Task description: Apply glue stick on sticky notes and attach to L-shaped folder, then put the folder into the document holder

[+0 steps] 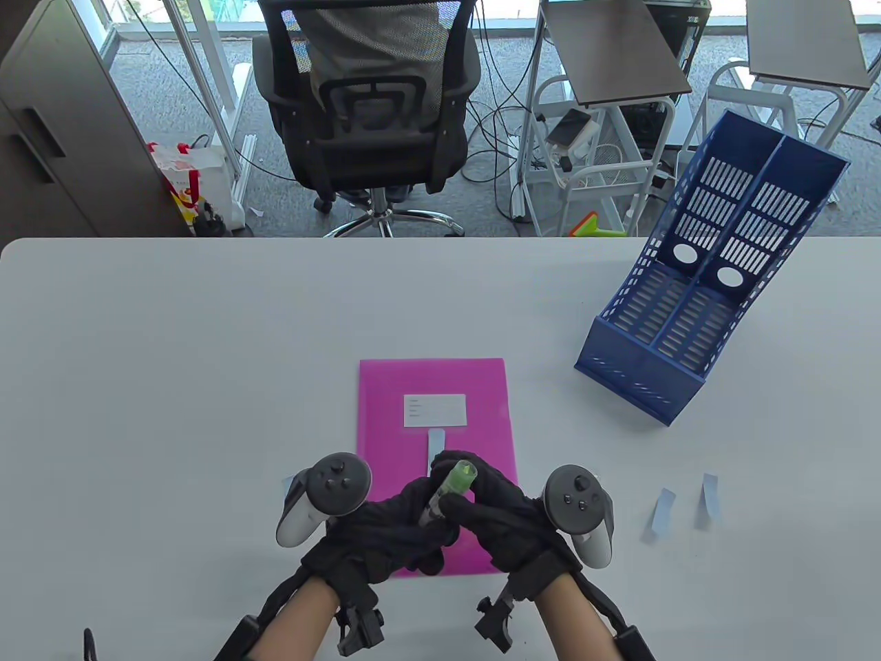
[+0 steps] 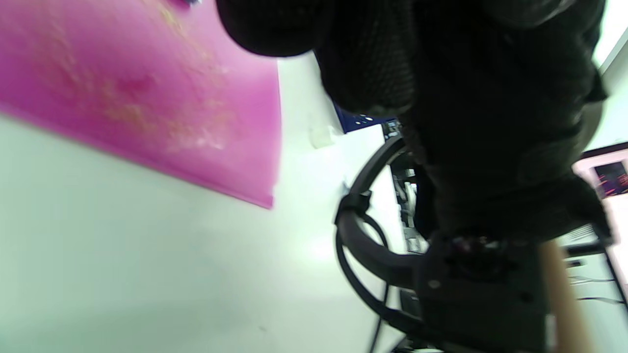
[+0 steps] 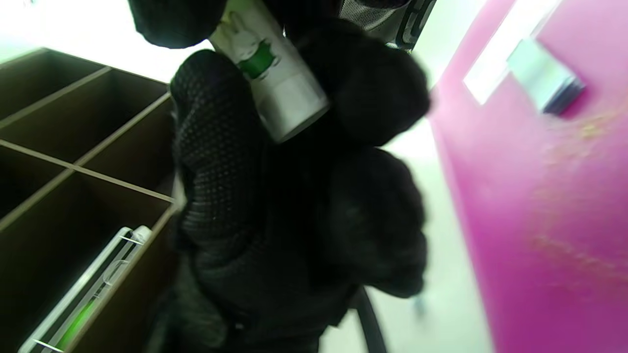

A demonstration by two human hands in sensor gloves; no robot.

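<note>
On the white table (image 1: 138, 379) we see a magenta plastic L-shaped folder (image 1: 385, 399) lying flat, well apart from the blue slotted plastic document holder (image 1: 678, 344). Above its near edge, our left hand (image 1: 385, 533) and right hand (image 1: 506, 523) both curl their fingers round a white-and-green glue stick (image 1: 447, 489).

One pink L-shaped folder (image 1: 482, 406) is lying on the bench (image 1: 206, 385). One glue stick (image 1: 451, 489) is showing above it. Three pale blue sticky notes are showing: one (image 1: 436, 444) on the folder and two, (image 1: 663, 513) and (image 1: 710, 497), lying right of the folder. One blue document holder (image 1: 695, 303) with two compartments is standing beyond the folder, to its right. One white label (image 1: 435, 410) is sitting on the folder.
</note>
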